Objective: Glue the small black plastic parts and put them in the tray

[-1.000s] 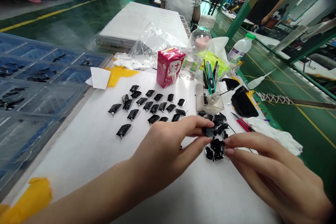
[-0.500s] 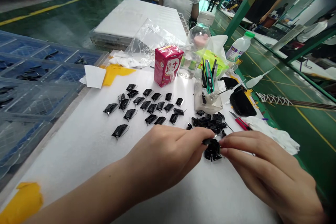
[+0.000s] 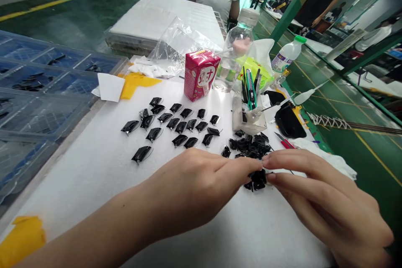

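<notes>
Nearly tip to tip, left hand (image 3: 204, 186) and right hand (image 3: 339, 197), fingers curled in; whether pinching anything, impossible to tell. Directly between, partly covered, a black cluster (image 3: 259, 180), seemingly touching the right fingertips. Just beyond, a heap (image 3: 251, 145). Past the left knuckles, nearer that hand, spread pieces (image 3: 173, 124), long axes mostly slanting away rightward.

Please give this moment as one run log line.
left hand: at clustered black parts, grip hidden | right hand: same place, grip unclear | spread black parts: farther left | red carton: standing beyond them
</notes>
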The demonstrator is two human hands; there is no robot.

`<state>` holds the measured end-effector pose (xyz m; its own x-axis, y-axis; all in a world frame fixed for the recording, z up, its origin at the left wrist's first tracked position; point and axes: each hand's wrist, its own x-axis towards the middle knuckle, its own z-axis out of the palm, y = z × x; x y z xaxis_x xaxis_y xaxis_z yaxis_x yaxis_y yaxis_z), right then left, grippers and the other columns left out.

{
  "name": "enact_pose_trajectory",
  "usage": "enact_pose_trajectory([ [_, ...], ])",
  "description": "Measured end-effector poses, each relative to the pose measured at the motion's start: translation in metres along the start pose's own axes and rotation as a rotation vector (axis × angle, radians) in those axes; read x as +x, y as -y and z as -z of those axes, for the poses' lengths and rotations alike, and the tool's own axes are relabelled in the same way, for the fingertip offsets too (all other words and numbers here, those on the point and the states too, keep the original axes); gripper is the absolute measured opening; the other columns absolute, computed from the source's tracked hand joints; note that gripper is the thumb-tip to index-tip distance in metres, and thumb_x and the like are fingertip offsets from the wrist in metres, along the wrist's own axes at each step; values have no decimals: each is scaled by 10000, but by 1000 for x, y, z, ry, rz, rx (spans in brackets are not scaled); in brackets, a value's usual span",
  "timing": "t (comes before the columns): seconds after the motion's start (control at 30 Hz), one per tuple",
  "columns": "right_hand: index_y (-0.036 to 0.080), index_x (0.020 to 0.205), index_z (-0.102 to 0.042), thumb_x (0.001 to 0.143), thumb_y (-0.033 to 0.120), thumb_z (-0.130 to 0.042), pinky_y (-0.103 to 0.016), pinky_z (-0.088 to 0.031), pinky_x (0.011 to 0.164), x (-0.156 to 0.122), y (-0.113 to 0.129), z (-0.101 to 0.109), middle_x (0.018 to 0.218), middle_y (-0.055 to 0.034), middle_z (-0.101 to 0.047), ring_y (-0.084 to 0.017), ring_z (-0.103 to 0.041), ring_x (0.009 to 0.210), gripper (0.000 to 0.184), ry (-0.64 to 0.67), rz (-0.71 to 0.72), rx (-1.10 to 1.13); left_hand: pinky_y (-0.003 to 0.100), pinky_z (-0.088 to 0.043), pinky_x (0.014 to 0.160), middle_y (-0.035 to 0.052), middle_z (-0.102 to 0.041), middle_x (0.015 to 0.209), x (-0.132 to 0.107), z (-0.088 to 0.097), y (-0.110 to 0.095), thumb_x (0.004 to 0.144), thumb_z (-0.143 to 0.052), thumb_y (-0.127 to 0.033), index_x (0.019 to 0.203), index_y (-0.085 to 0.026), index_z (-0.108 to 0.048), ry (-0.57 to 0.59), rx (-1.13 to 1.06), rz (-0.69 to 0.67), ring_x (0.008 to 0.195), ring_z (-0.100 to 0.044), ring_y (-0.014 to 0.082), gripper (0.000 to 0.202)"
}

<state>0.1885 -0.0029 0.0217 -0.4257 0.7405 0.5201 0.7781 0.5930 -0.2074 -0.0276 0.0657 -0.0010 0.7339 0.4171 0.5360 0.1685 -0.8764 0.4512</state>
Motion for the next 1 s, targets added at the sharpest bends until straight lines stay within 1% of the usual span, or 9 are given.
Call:
enact_pose_trajectory([
  [0.13,273,987,-651,863,20,-560,-270,-589,686,-1,3,4,953,-20,-726,-170,-713,835,295,24,-33,9,242,-588,677,53,-778,1012,0,1,-1,911,-494,-27,1173,-118,-588,-26,-67,0,809,-748,160,293],
  [0.23,272,985,-651,869,33,-556,-276,-591,706,0,3,4,962,-18,-725,-172,-714,821,283,25,-42,1,235,-595,728,59,-772,1035,2,1,-2,920,-490,-29,1147,-124,-615,-32,-115,19,859,-743,157,275],
  [0.33,271,966,-659,864,34,-556,-281,-592,731,0,4,5,965,-15,-725,-179,-717,827,277,20,-65,-9,234,-600,755,80,-768,1022,4,1,-3,910,-488,-10,1133,-97,-637,-33,-167,39,871,-739,161,282],
  [0.43,269,961,-659,865,36,-554,-277,-589,741,-1,5,5,965,-12,-723,-177,-715,830,273,28,-66,-8,235,-603,763,94,-766,1018,4,0,-5,902,-496,-2,1124,-72,-647,-44,-202,53,885,-739,167,277],
  [0.53,265,970,-658,870,40,-554,-275,-589,743,-1,5,4,969,-17,-722,-176,-713,832,266,27,-69,-8,221,-605,762,89,-771,1029,4,-1,-5,903,-508,-12,1113,-86,-659,-53,-224,72,894,-744,164,269],
  [0.63,271,978,-659,867,43,-561,-278,-592,725,-2,6,4,960,-18,-725,-178,-717,814,272,26,-79,3,204,-608,760,65,-781,1018,4,-2,-5,897,-539,-24,1079,-113,-679,-65,-256,84,871,-753,155,246],
  [0.77,277,1009,-651,858,34,-563,-281,-595,707,-2,7,5,939,-18,-732,-182,-723,816,299,35,-82,29,188,-611,746,22,-792,984,5,-1,-6,896,-581,-68,1021,-174,-703,-90,-297,144,831,-759,134,204],
  [0.9,271,1025,-649,855,21,-559,-269,-594,712,-1,6,9,940,-25,-737,-177,-725,839,316,38,-44,32,131,-588,696,-19,-800,887,6,-1,-9,865,-652,-87,941,-180,-699,-105,-302,188,756,-759,105,129],
  [1.0,270,1024,-659,858,39,-562,-272,-599,699,1,3,12,943,-34,-741,-185,-727,853,300,52,-11,31,138,-591,710,-28,-799,884,6,-3,-10,869,-655,-94,929,-199,-696,-122,-312,196,758,-759,106,128],
])
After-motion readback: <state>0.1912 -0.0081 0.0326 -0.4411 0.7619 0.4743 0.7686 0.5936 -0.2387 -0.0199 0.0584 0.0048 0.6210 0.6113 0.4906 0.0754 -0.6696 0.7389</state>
